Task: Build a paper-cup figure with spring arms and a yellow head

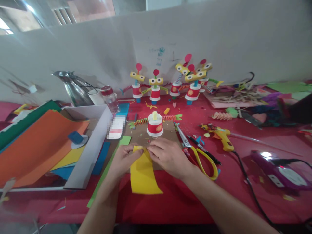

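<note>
A strip of yellow paper (143, 174) hangs toward me from its far edge, curling slightly at the near end. My left hand (125, 161) pinches its upper left corner between thumb and fingers. At the upper right corner, the bent fingers of my right hand (168, 156) close on the same paper; the fingertips are partly hidden. Just beyond both hands stands an upside-down paper cup (155, 127) with a red band, folded-paper spring arms and a pale yellow stub on top. It rests on a brown cardboard sheet (136, 136).
Scissors with yellow handles (204, 162) and a pen (202, 148) lie right of my hands, beyond them a yellow glue gun (225, 138) with its cord. Several finished cup figures (155, 93) line the wall. At left is a white box (85, 162) of coloured paper.
</note>
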Available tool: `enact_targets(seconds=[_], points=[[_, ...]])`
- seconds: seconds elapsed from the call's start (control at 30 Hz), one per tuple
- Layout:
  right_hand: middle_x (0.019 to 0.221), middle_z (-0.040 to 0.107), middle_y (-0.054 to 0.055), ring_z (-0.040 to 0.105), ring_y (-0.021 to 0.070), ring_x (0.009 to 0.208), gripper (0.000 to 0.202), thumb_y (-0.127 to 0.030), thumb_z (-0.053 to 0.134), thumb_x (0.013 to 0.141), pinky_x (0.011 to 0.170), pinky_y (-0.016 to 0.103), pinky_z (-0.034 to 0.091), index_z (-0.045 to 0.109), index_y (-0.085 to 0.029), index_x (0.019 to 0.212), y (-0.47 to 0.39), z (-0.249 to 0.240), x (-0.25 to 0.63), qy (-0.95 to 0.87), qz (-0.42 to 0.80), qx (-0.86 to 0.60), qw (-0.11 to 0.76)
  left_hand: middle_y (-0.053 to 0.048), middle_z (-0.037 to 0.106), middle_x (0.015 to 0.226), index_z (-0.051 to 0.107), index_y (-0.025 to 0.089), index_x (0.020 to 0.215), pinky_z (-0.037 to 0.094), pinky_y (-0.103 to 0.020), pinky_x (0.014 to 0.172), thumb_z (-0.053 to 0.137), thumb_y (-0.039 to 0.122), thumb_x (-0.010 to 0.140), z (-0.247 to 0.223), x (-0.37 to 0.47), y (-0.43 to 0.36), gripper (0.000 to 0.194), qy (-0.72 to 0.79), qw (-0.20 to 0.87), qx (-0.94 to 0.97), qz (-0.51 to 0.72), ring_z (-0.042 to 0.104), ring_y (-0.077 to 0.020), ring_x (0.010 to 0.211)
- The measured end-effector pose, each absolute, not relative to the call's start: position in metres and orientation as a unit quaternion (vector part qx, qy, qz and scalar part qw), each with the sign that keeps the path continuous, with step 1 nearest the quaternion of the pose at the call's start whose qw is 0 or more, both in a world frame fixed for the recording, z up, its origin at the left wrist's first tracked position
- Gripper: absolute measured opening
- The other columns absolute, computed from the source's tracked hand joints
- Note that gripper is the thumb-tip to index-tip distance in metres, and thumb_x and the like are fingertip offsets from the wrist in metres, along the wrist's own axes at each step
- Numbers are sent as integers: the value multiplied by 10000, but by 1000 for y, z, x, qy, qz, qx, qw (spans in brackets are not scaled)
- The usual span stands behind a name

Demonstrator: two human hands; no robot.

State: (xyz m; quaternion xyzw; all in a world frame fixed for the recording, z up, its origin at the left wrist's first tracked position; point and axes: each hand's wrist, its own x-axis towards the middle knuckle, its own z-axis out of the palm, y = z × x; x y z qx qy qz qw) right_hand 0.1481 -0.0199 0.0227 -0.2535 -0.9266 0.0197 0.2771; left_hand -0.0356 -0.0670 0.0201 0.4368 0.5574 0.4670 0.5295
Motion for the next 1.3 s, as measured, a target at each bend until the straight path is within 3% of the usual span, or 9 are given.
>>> enact_targets(seconds=[0.37, 0.53, 0.73, 0.8, 0.87, 0.93, 1.03, 1.13, 1.3], points=[[817, 679, 58, 613, 173, 797, 157, -99, 527, 859, 744, 281, 471, 645, -166, 780, -24, 21, 145, -873, 76, -284, 389, -52, 618, 829, 680, 127, 623, 427, -227, 585, 709, 352, 756, 14, -42, -67, 263, 547, 493, 496, 461, 557, -137, 687], [790, 661, 61, 593, 184, 774, 175, -72, 514, 830, 721, 292, 454, 618, -173, 732, -17, 23, 150, -845, 29, -348, 406, -56, 614, 832, 703, 123, 672, 420, -229, 537, 709, 345, 751, 22, -41, -70, 237, 528, 542, 484, 439, 577, -138, 646], [672, 587, 15, 526, 146, 579, 198, -176, 525, 858, 539, 265, 360, 561, -183, 663, -15, 28, 156, -847, 70, -411, 331, -30, 627, 703, 716, 126, 713, 407, -219, 483, 765, 363, 686, 23, -38, -70, 244, 554, 558, 399, 472, 573, -123, 542], [706, 610, 22, 562, 160, 629, 199, -187, 531, 872, 566, 272, 385, 579, -185, 680, -15, 29, 156, -849, 87, -407, 325, -21, 631, 631, 717, 130, 736, 402, -219, 475, 767, 378, 684, 25, -39, -70, 258, 553, 568, 385, 472, 567, -123, 506], [885, 653, 49, 613, 184, 809, 84, -139, 565, 846, 663, 280, 448, 634, -186, 842, -16, 31, 157, -854, 137, -358, 351, -29, 652, 616, 715, 131, 746, 413, -227, 483, 771, 393, 676, 26, -39, -70, 276, 555, 571, 371, 478, 581, -134, 502], [1008, 647, 60, 609, 181, 941, 205, -78, 562, 829, 756, 281, 482, 640, -196, 977, -17, 33, 157, -851, 203, -288, 389, -39, 667, 625, 710, 126, 738, 423, -236, 495, 773, 409, 667, 26, -39, -69, 298, 557, 567, 361, 488, 593, -143, 510], [949, 660, 51, 611, 163, 920, 188, -88, 553, 866, 813, 295, 502, 665, -196, 972, -20, 35, 154, -832, 239, -244, 438, -39, 653, 631, 701, 119, 729, 424, -242, 511, 755, 416, 685, 23, -38, -68, 305, 545, 569, 385, 482, 582, -138, 522], [918, 681, 60, 610, 183, 902, 156, -162, 620, 872, 834, 337, 504, 697, -185, 1005, -21, 30, 149, -839, 187, -237, 453, -44, 635, 686, 676, 118, 706, 426, -249, 549, 706, 398, 737, 19, -35, -66, 283, 531, 549, 455, 458, 576, -143, 587], [894, 689, 58, 611, 170, 847, 140, -161, 603, 893, 791, 318, 506, 705, -171, 988, -24, 20, 141, -850, 166, -236, 440, -26, 569, 687, 647, 130, 653, 399, -247, 591, 592, 290, 814, 19, -32, -64, 233, 516, 429, 613, 418, 521, -135, 651]])
